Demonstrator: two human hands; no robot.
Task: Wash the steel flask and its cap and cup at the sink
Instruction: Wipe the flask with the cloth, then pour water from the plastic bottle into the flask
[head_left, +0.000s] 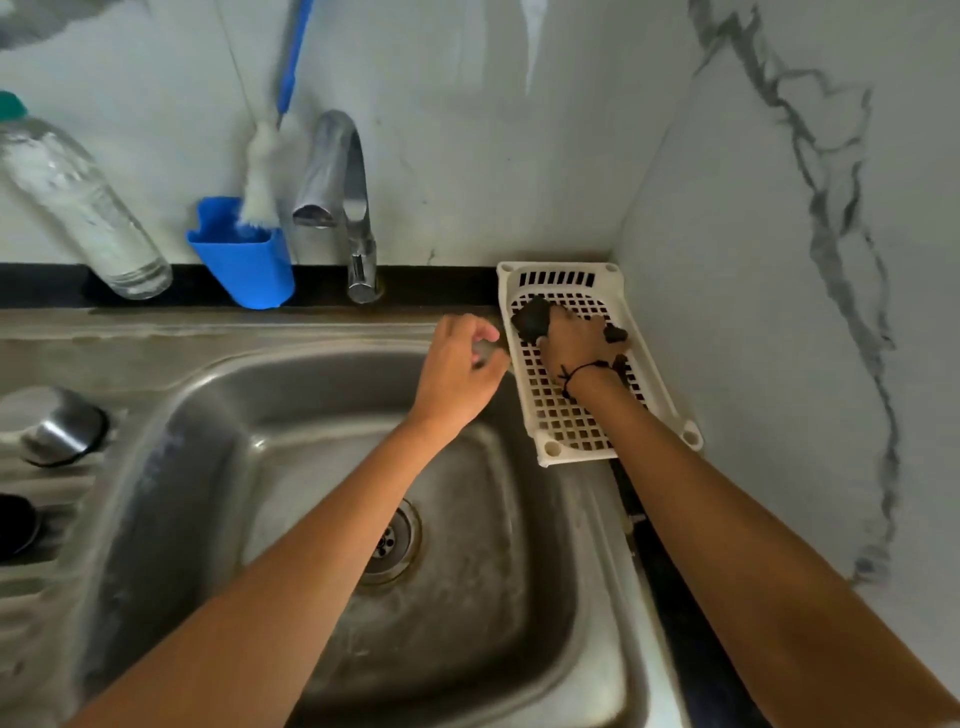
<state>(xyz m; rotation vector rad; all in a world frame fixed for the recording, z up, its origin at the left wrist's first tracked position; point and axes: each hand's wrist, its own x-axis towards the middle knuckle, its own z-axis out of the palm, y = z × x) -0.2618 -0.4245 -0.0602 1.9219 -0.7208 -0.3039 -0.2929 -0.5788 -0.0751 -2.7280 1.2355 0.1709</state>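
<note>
At the far right corner of the sink (597, 519), a white slotted tray (566, 415) sits on the black surface against the marble wall, likely so wet scrubbing things can drain. The right hand (576, 338) reaches into it, fingers curled round a dark scrubber (532, 318); a judgement is that the person is fetching it to start scrubbing. The left hand (457, 369) hovers just beside the tray over the basin's far rim, fingers loosely curled round something small and pale; what it is cannot be told.

On the left drainboard lie a steel piece (65, 426), probably the flask or its cup, and a dark round thing (15, 525) at the frame's edge, perhaps the cap. Both are well apart from the hands, set aside within reach of the basin. Neither looks wet, though blur makes that uncertain.

Behind the sink, the tap (337, 197) stands shut off, no water running. A bottle brush (265, 171) rests head-down in a blue holder (244, 270), handy for the flask's inside. A clear bottle (78, 197) leans against the wall at far left.
</note>
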